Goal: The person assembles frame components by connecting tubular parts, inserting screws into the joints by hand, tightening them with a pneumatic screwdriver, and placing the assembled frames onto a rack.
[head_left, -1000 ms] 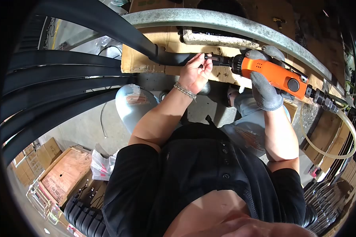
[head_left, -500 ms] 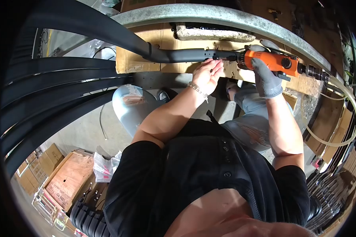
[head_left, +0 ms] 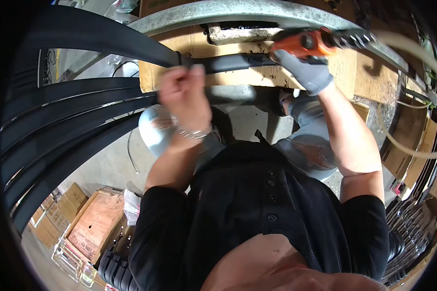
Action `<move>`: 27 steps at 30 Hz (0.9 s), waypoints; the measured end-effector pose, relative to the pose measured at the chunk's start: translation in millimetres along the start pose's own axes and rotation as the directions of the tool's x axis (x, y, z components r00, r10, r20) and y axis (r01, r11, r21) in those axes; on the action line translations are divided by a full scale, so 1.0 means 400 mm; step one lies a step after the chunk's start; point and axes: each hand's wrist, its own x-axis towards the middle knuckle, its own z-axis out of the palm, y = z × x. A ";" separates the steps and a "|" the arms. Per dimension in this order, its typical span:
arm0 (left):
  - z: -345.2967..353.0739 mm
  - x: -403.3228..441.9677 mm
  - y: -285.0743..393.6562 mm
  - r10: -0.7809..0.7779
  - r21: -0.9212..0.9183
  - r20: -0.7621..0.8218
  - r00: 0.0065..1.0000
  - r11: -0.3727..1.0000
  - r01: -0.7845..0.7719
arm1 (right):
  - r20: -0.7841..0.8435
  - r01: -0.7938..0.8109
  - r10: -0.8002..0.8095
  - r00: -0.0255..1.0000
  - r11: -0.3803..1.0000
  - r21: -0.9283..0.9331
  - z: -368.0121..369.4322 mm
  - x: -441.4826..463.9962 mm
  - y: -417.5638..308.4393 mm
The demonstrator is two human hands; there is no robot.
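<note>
My right hand point(head_left: 301, 72), in a grey glove, is wrapped round an orange air tool point(head_left: 320, 43) with a coiled black fitting and a pale hose. The tool sits above the bench, tilted, near the right end of a black tube point(head_left: 228, 63). My left hand point(head_left: 187, 94) is bare, with a bracelet at the wrist, and is raised at the bench's left part, by the tube. Its fingers look curled but are smeared by motion, so anything in them cannot be made out.
A cardboard-topped bench point(head_left: 344, 72) lies before my knees, with a curved metal rail point(head_left: 238, 10) along its far side. Several long black tubes point(head_left: 77, 94) run off to the left. A pinkish board point(head_left: 94, 220) and a plastic bag point(head_left: 131, 206) are at lower left.
My left hand has moved left from the tube's right end, where its palm was open with small dark pieces on it. The orange tool has shifted left and up, away from the tube's end.
</note>
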 end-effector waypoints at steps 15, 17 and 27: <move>0.001 0.222 0.061 0.348 0.375 0.216 0.912 0.833 -0.407 | -0.069 0.047 -0.065 0.995 0.970 -0.236 0.059 0.041 -0.004; 0.009 0.225 0.061 0.366 0.392 0.213 0.906 0.817 -0.422 | -0.059 0.101 -0.120 0.991 0.961 -0.258 0.061 0.040 0.003; 0.014 0.225 0.075 0.437 0.562 0.197 0.878 0.683 -0.466 | -0.048 -0.036 0.029 0.998 0.987 -0.158 0.048 0.035 -0.027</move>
